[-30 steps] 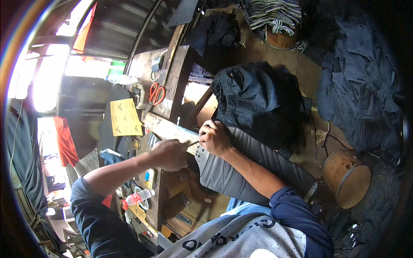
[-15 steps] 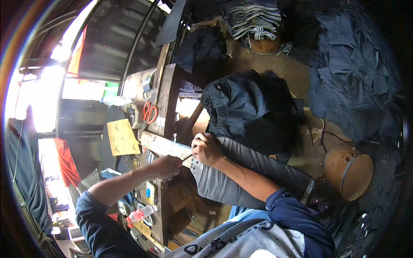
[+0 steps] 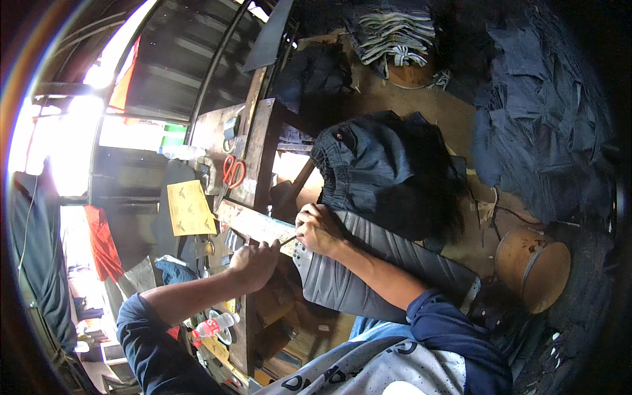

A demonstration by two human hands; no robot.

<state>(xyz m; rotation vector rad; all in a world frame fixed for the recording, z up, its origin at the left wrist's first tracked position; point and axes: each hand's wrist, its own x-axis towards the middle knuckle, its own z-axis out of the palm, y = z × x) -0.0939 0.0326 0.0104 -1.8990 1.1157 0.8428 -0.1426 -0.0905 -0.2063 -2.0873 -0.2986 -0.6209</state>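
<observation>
My left hand (image 3: pixel 255 266) is closed round the near end of a thin dark rod (image 3: pixel 288 241), which slants up toward my other hand; whether it has a handle is hidden in the fist. My right hand (image 3: pixel 316 229) rests with curled fingers at the narrow left end of a long grey padded board (image 3: pixel 388 263). What those fingers pinch is too small to tell. Dark dots mark the board's end beside them. Black elastic-waist trousers (image 3: pixel 378 164) lie just beyond, close to the board's far edge.
Left of my hands, a wooden workbench (image 3: pixel 253 158) bears red-handled scissors (image 3: pixel 233 172), a yellow paper (image 3: pixel 191 208) and a plastic bottle (image 3: pixel 216 325). A round wooden drum (image 3: pixel 546 276) stands right. Dark cloth (image 3: pixel 540 125) is heaped at far right, and tied fabric pieces (image 3: pixel 398 36) sit at the back.
My left hand has turned on the rod, its knuckles now facing up more. The right hand stays at the board's end. The whole view has shifted slightly.
</observation>
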